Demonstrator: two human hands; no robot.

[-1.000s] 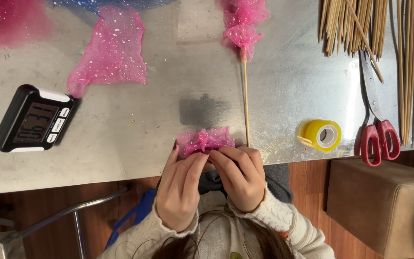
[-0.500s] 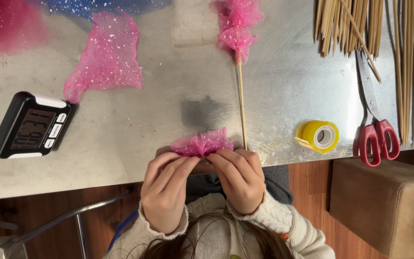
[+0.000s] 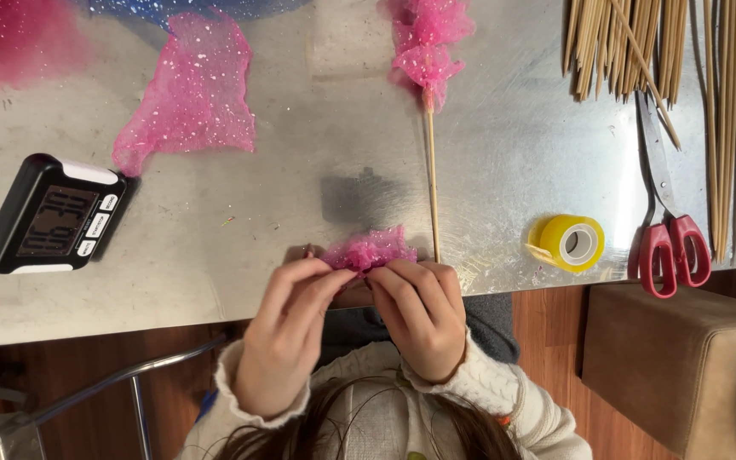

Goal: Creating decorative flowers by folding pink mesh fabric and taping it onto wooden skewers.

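My left hand [image 3: 287, 336] and my right hand [image 3: 419, 315] meet at the near edge of the metal table [image 3: 300, 255]. Both pinch a small gathered bunch of pink glittery mesh [image 3: 368, 250] between their fingertips. Just right of the bunch, a thin wooden skewer [image 3: 432, 179] lies pointing away from me. Ruffled pink mesh [image 3: 428, 43] is wrapped around its far end. A loose flat piece of the same pink mesh [image 3: 189, 98] lies at the far left.
A black digital timer [image 3: 53, 213] sits to the left. A yellow tape roll [image 3: 574, 243] and red-handled scissors [image 3: 670, 230] lie to the right. Bundles of bamboo sticks [image 3: 623, 43] fill the far right. A brown padded box [image 3: 683, 366] stands beside the table.
My fingers have worked along the pink mesh bunch, and my left hand has shifted slightly. The bunch stays at the table's near edge. Nothing else has moved.
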